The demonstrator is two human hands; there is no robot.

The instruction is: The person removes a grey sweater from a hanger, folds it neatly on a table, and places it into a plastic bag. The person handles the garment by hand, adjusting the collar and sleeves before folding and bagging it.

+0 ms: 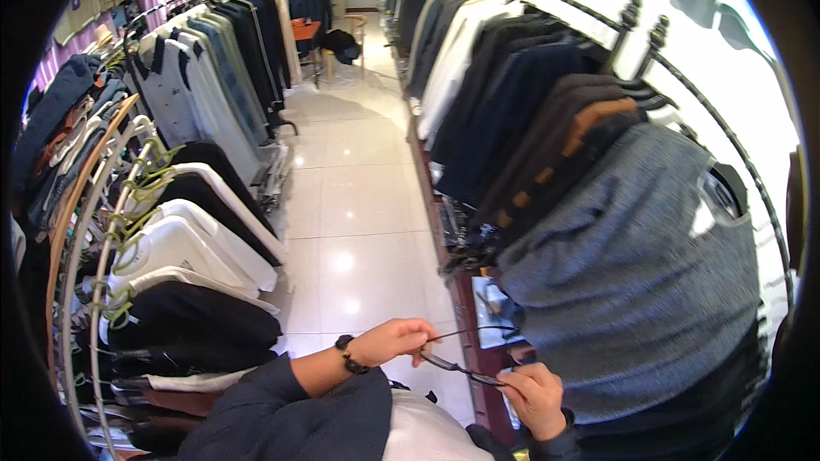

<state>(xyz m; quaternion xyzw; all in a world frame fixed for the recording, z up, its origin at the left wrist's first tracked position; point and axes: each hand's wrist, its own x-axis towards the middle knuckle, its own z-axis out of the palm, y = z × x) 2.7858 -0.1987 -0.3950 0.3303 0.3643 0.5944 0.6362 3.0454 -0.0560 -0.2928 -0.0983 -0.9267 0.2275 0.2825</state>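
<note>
A pair of dark-framed eyeglasses is stretched between my two hands, its temples unfolded. My left hand grips the frame at the hinge on one side, thumb and fingers pinched together. At the opposite end, my right hand pinches the other side of the frame. A dark beaded bracelet circles my left wrist. Just beyond my right hand hangs a grey knit sweater on the right-hand rack.
Along the right, a dark metal clothes rail carries dark jackets and white garments. A white curved rail on the left holds white and black tops on green hangers. Between them runs a tiled floor. Farther off stand an orange-topped table and a chair.
</note>
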